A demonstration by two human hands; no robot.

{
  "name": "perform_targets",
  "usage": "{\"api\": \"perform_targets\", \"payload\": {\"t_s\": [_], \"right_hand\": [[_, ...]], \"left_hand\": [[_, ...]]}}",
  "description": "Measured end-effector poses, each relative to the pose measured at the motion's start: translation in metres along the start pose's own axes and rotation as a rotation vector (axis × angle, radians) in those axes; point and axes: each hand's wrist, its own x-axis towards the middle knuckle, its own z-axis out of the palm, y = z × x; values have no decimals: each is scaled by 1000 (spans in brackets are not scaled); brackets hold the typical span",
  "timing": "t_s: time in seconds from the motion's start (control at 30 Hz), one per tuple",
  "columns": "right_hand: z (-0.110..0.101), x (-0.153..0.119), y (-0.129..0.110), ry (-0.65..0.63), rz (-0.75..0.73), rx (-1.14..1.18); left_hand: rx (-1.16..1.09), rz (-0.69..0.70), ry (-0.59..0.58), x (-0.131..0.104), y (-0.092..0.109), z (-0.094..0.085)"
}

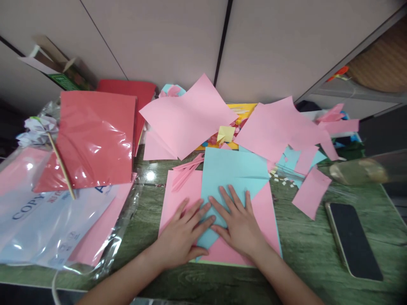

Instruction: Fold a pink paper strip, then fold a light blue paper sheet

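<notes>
A light blue sheet (233,167) lies over a stack of pink paper (265,212) on the green wood-grain table (187,279). My left hand (182,233) rests flat, fingers spread, across the lower left of the blue sheet and the pink paper. Beside it my right hand (238,222) presses flat on the blue sheet, its fingers apart. Both hands hold nothing, and their fingers nearly touch near the middle. Thin folded pink strips (187,171) lie at the upper left edge of the blue sheet.
Behind are large pink sheets (190,114) and more pink paper (276,129). Red paper in plastic (95,135), a stick with a paper flower (60,163) and a clear bag (47,237) are left. On the right are a phone (354,241), scraps (311,192) and a tape-like roll (358,170).
</notes>
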Motion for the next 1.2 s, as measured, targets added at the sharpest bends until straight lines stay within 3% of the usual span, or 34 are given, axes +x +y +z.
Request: {"api": "perform_targets", "payload": {"t_s": [1.2], "right_hand": [[2,-2,-2,28,3,-21]], "left_hand": [[2,9,35,0,1,-4]]}}
